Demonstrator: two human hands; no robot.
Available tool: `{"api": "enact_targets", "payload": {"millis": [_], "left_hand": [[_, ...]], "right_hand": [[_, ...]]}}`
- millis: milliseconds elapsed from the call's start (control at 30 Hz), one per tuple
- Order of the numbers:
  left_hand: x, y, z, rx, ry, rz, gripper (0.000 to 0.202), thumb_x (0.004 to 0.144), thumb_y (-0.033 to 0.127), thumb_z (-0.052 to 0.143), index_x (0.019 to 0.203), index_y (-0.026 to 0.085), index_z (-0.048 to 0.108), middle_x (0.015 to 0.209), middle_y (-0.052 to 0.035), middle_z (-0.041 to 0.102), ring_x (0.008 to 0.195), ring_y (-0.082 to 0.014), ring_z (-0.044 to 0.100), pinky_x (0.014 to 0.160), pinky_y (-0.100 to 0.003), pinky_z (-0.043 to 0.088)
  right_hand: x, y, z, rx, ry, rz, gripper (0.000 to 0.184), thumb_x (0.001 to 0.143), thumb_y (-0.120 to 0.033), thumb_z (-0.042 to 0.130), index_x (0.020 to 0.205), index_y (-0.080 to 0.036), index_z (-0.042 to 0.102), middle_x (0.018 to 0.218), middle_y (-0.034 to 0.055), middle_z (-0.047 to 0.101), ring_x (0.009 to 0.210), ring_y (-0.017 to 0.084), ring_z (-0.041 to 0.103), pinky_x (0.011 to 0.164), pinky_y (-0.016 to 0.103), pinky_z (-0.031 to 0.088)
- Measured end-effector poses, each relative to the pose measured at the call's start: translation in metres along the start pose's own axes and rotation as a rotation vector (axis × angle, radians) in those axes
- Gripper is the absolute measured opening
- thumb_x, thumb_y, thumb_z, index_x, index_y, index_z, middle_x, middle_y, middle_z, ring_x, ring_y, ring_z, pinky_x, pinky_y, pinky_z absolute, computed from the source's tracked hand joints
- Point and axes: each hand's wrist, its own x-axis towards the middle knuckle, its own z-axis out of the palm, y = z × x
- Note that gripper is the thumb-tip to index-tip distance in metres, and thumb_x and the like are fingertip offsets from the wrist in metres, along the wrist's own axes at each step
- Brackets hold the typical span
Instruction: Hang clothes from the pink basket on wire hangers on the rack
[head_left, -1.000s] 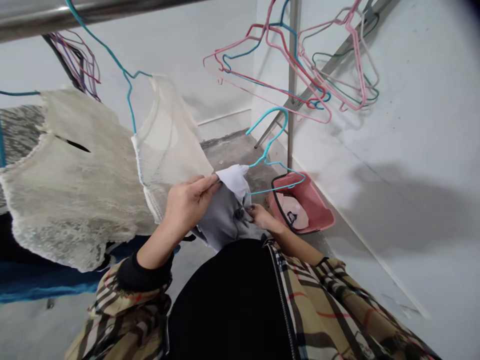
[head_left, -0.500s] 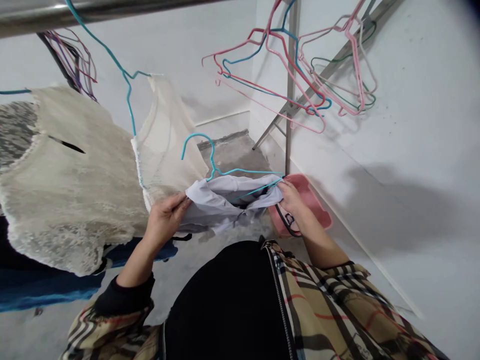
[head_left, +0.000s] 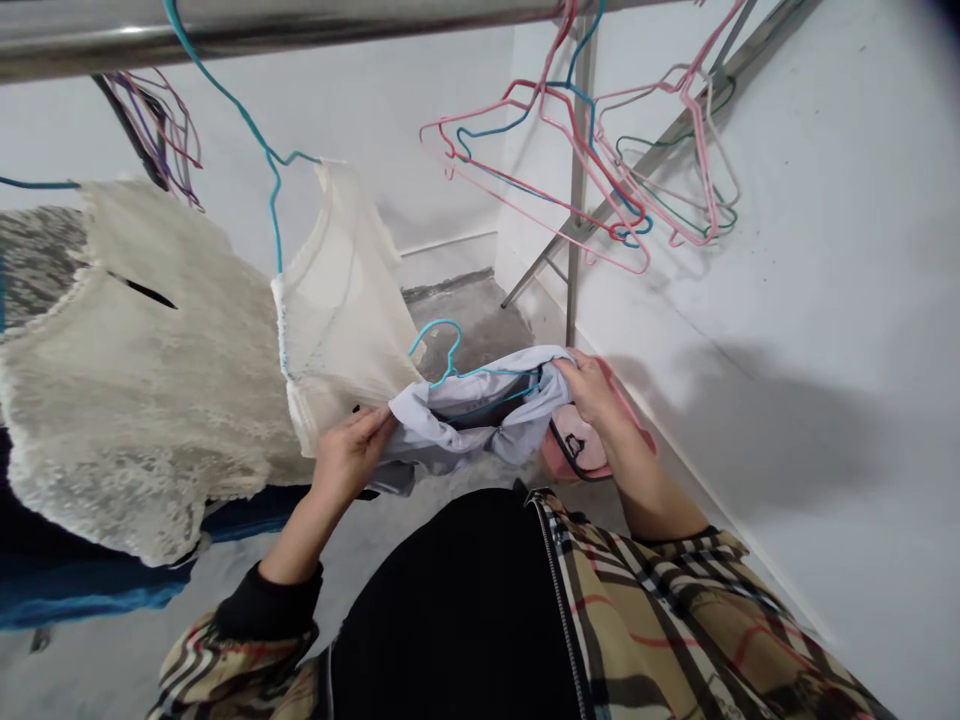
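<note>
Both my hands hold a pale grey-white garment (head_left: 480,420) stretched between them at waist height. My left hand (head_left: 352,455) is closed on its left edge; my right hand (head_left: 592,385) is closed on its right edge. A light blue wire hanger (head_left: 457,365) sits inside the garment's opening, its hook sticking up above the cloth. Under my right hand a pink basket (head_left: 585,455) stands on the floor.
A cream lace top (head_left: 150,350) hangs on a blue hanger from the steel rail (head_left: 225,25) at left. Several empty pink, blue and green hangers (head_left: 600,170) dangle at upper right. White wall at right, rack leg (head_left: 574,190) beside it.
The garment went from bunched near my body to spread between both hands, and the blue hanger moved left and down so its body now lies inside the cloth.
</note>
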Motion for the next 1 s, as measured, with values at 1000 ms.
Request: {"api": "enact_targets", "payload": {"millis": [1000], "left_hand": [[0.023, 0.012, -0.001, -0.336, 0.185, 0.123, 0.035, 0.085, 0.042, 0.053, 0.065, 0.018, 0.068, 0.055, -0.0013, 0.059, 0.056, -0.0136, 0.055, 0.057, -0.025, 0.047]], "right_hand": [[-0.035, -0.086, -0.009, -1.040, -0.336, -0.880, 0.034, 0.102, -0.034, 0.031, 0.112, -0.022, 0.061, 0.094, 0.0053, 0.069, 0.087, 0.020, 0.061, 0.077, 0.031, 0.043]]}}
